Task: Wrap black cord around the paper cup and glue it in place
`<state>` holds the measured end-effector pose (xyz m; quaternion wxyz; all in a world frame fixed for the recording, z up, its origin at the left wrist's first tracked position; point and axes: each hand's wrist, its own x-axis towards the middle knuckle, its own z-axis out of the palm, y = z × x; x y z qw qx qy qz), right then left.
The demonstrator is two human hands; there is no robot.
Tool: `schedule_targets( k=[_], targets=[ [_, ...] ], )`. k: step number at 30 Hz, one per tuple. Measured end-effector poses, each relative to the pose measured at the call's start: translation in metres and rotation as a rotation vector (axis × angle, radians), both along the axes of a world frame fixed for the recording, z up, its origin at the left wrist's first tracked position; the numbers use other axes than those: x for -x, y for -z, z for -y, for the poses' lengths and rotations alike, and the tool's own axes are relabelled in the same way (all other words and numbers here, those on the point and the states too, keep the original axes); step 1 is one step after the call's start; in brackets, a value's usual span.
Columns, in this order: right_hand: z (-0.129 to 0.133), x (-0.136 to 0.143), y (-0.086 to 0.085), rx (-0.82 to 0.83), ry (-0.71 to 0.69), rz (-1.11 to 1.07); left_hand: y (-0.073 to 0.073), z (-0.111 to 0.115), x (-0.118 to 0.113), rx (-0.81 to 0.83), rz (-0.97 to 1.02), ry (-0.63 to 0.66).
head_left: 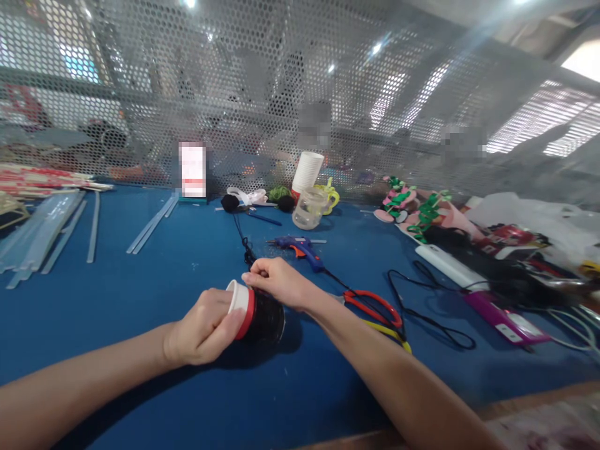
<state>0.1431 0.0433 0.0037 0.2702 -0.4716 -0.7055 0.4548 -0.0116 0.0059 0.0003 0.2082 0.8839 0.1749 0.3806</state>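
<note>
A white paper cup (239, 299) lies tilted in my left hand (206, 328), whose fingers reach inside its mouth while the thumb presses the outside. Around the cup runs a red band (248, 314), and the part beyond it is wrapped in black yarn (267, 317). My right hand (276, 281) is closed in a pinch at the cup's upper side, on the black strand (247, 250) that leads back to a black yarn ball (230, 203). The pinched bit itself is mostly hidden by the fingers. Behind my right hand lies a blue glue gun (300, 245).
Red-handled scissors (375, 305) and a yellow-handled tool lie beneath my right forearm. A clear jar (309, 209) and stacked paper cups (308, 170) stand at the back. Glue sticks (47, 228) lie left; a power strip (504, 315), cables and pipe-cleaner flowers (424, 219) are right. Perforated metal mesh stands behind.
</note>
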Motion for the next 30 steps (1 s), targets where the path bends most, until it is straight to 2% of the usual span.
schedule_targets(
  k=[4, 8, 10, 13, 16, 18, 20, 24, 27, 30],
  targets=[
    [-0.003, -0.003, -0.001, 0.122, 0.03, -0.058, 0.0, -0.001, 0.001, 0.049, -0.014, -0.009],
    [-0.003, -0.017, -0.015, 0.135, 0.047, -0.118, 0.002, -0.004, 0.0, 0.174, 0.035, -0.147],
    [0.0, -0.025, -0.022, 0.094, -0.051, -0.073, 0.003, -0.006, 0.0, 0.227, 0.099, -0.219],
    [0.006, -0.032, -0.024, 0.092, -0.276, 0.005, 0.004, -0.008, 0.0, 0.256, 0.165, -0.25],
    [0.01, -0.034, -0.017, 0.064, -0.32, -0.025, 0.003, -0.013, 0.001, 0.339, 0.146, -0.226],
    [0.013, -0.033, -0.011, -0.042, -0.253, -0.03, 0.002, -0.018, 0.0, 0.524, 0.134, -0.232],
    [0.015, -0.031, -0.007, -0.189, -0.172, 0.023, 0.0, -0.024, -0.004, 0.817, 0.165, -0.263],
    [0.022, -0.025, -0.001, -0.442, -0.082, 0.177, -0.007, -0.031, -0.014, 1.34, 0.376, -0.309],
    [0.026, -0.023, 0.003, -0.476, -0.064, 0.222, -0.009, -0.032, -0.018, 1.467, 0.431, -0.321],
    [0.027, -0.022, 0.005, -0.482, -0.066, 0.207, -0.001, -0.03, -0.018, 1.42, 0.468, -0.269]
  ],
)
